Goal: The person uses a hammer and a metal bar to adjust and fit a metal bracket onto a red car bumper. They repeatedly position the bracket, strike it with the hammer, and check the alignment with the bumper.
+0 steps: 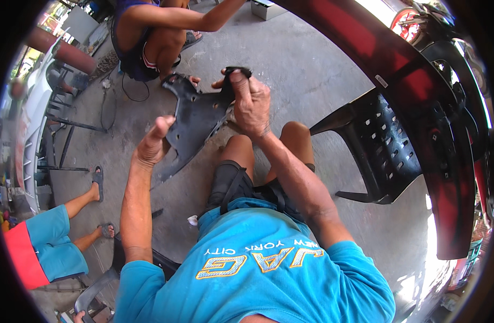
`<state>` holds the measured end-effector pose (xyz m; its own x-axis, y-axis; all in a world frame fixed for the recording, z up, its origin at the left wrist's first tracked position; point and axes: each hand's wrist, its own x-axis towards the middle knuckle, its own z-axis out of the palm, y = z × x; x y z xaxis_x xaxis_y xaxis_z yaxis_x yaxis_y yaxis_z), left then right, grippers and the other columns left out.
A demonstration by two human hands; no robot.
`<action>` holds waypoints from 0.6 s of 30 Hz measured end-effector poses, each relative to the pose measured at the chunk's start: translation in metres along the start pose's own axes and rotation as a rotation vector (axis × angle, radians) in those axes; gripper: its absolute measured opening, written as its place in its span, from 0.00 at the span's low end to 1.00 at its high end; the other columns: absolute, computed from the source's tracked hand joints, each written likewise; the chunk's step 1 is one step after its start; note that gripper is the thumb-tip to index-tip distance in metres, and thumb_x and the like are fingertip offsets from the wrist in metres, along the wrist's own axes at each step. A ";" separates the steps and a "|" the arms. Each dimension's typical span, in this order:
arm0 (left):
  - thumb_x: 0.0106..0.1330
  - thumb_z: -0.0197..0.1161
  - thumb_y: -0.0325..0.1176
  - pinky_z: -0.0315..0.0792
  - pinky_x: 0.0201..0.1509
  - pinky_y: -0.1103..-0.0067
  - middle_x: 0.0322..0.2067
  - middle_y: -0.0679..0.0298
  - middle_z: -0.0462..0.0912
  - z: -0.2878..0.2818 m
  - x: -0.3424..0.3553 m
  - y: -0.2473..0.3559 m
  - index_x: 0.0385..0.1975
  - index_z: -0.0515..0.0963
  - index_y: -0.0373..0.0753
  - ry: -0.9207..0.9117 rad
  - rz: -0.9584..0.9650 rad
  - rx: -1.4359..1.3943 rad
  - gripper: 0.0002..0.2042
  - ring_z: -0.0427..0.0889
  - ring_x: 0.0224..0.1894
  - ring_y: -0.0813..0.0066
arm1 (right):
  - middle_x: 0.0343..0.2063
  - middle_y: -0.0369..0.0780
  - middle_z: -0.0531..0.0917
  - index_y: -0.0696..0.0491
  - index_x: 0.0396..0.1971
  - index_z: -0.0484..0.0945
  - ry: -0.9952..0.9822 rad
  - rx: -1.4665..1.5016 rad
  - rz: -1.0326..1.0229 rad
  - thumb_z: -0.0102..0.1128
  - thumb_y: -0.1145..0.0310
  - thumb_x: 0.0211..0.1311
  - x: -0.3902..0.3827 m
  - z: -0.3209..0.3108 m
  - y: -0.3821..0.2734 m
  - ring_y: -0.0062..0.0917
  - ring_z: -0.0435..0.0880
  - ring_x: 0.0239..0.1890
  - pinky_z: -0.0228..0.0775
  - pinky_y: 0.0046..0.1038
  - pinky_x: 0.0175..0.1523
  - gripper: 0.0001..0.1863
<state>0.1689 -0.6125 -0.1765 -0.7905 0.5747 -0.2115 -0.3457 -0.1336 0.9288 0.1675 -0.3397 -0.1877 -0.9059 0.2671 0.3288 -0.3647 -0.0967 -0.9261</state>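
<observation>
I hold a curved black plastic panel [196,121] with several small holes up in front of me, above my knees. My left hand [154,140] is closed on its left edge, thumb upward. My right hand [250,102] grips the upper right corner, thumb pressed on the panel's face and fingers curled behind it.
A large dark red bumper [408,86] arches along the right, beside a black plastic chair [381,151]. A crouching person [155,32] is ahead; another, in blue shorts [53,247], is at lower left. Metal stands [61,134] and a long white part [34,134] line the left.
</observation>
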 end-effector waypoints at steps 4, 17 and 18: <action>0.66 0.68 0.57 0.76 0.59 0.73 0.50 0.55 0.84 0.081 0.007 0.015 0.59 0.73 0.28 -0.026 0.003 -0.271 0.36 0.85 0.49 0.66 | 0.30 0.41 0.90 0.61 0.42 0.84 0.038 0.079 0.090 0.51 0.47 0.78 -0.003 0.003 0.009 0.18 0.85 0.32 0.76 0.23 0.38 0.28; 0.52 0.63 0.78 0.65 0.42 0.75 0.40 0.57 0.79 0.065 -0.042 0.019 0.54 0.74 0.28 0.088 0.387 0.022 0.51 0.73 0.34 0.73 | 0.55 0.51 0.83 0.59 0.55 0.81 -0.224 -0.513 0.568 0.47 0.41 0.73 -0.004 -0.050 0.125 0.36 0.80 0.61 0.68 0.36 0.66 0.34; 0.51 0.62 0.79 0.64 0.40 0.75 0.37 0.59 0.78 0.063 -0.038 0.017 0.53 0.75 0.29 0.096 0.394 0.041 0.51 0.73 0.32 0.73 | 0.53 0.53 0.84 0.60 0.54 0.81 -0.240 -0.558 0.644 0.52 0.40 0.70 -0.013 -0.062 0.172 0.38 0.81 0.60 0.68 0.36 0.65 0.35</action>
<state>0.2252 -0.5858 -0.1330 -0.9026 0.4080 0.1377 0.0121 -0.2956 0.9552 0.1301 -0.3007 -0.3632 -0.9425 0.1080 -0.3162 0.3339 0.3394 -0.8794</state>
